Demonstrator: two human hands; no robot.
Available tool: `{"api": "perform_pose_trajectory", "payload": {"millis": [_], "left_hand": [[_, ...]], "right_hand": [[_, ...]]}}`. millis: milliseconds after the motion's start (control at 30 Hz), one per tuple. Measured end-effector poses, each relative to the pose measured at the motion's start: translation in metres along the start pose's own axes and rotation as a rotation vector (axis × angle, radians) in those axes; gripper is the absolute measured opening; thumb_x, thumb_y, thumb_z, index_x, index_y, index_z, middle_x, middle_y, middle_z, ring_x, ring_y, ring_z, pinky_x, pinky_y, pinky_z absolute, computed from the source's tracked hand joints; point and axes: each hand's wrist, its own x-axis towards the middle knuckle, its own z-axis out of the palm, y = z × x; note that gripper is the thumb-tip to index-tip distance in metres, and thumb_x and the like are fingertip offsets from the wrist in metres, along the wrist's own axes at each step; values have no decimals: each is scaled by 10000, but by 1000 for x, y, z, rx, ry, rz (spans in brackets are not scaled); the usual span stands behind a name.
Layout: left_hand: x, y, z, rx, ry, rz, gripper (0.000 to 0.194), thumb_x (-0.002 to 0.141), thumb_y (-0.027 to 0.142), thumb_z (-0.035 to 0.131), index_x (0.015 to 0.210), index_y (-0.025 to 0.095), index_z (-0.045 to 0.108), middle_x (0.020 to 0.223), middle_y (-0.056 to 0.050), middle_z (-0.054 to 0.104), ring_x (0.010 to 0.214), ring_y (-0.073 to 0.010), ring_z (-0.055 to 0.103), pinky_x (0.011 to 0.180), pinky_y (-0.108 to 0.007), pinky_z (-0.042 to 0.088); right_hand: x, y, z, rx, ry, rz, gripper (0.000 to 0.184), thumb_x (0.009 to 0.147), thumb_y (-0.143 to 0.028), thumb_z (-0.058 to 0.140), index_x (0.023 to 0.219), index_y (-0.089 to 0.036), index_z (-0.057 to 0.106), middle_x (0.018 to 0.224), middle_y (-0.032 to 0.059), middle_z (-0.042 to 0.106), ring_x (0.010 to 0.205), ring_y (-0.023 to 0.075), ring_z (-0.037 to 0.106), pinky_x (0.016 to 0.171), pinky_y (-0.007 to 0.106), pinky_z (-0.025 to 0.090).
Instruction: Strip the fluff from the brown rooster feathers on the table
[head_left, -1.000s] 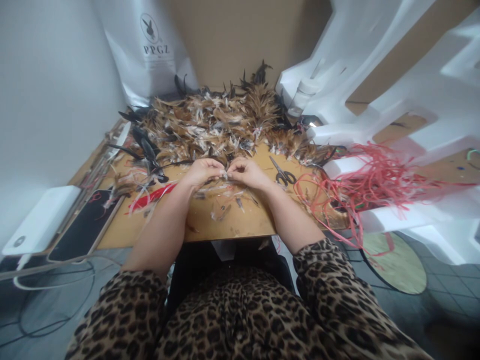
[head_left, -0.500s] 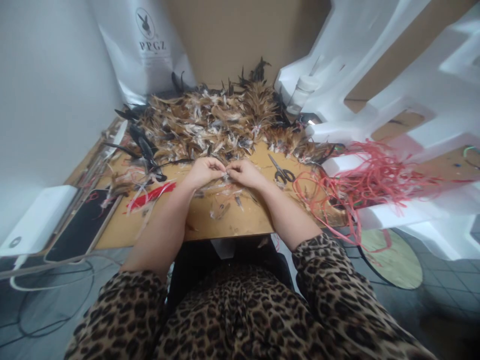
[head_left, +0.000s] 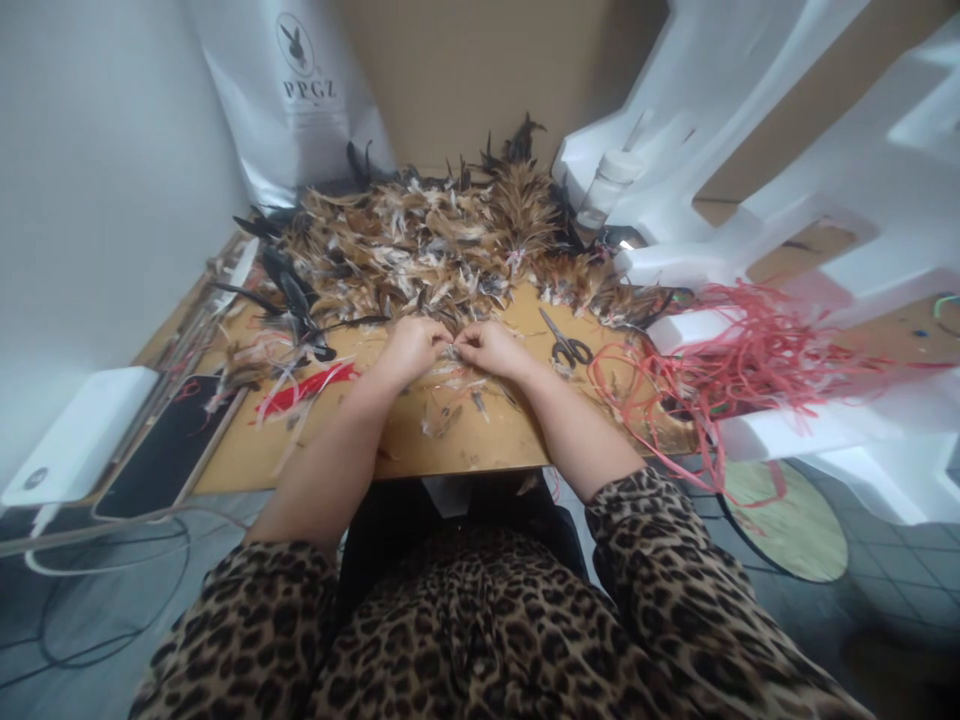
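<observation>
My left hand (head_left: 413, 347) and my right hand (head_left: 489, 347) meet fingertip to fingertip over the wooden table (head_left: 465, 456), both closed in a pinch. Something small and pale shows between the fingertips; too little of it is visible to name. Just beyond the hands lies a wide heap of brown, white and black feathers (head_left: 420, 235). Loose feather bits (head_left: 450, 405) are scattered on the wood below the fingers. Right of my right hand rest scissors (head_left: 564, 342) with dark handles, blades pointing away.
Pink ribbon strips (head_left: 757, 345) pile up over white foam (head_left: 810, 425) at the right. To the left are red strips (head_left: 307, 390), a dark phone (head_left: 161, 450) and a white power bank (head_left: 79, 435) with its cable. A lidded clear jar (head_left: 606, 188) stands behind.
The view has shifted very slightly. My left hand's fingers have curled a little more; both hands stay together at the same spot.
</observation>
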Motion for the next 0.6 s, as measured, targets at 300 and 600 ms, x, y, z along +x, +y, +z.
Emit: {"api": "perform_pose_trajectory", "payload": {"millis": [300,600], "left_hand": [[-3,1,-3,107,18,40,210,755,204,509,834,183,703,861,-59,685,794,-170,602,723,-267,425],[-2,1,-4,96,21,16,201,740,206,517,810,181,705,842,-50,693,767,-164,606,706,-261,424]], "right_hand": [[1,8,6,134,56,-2,235,720,-204,528,907,-137,654,672,-17,593,616,89,490,615,199,363],[2,5,10,186,99,68,187,700,-183,490,800,-121,636,618,-14,583,546,79,500,555,185,364]]}}
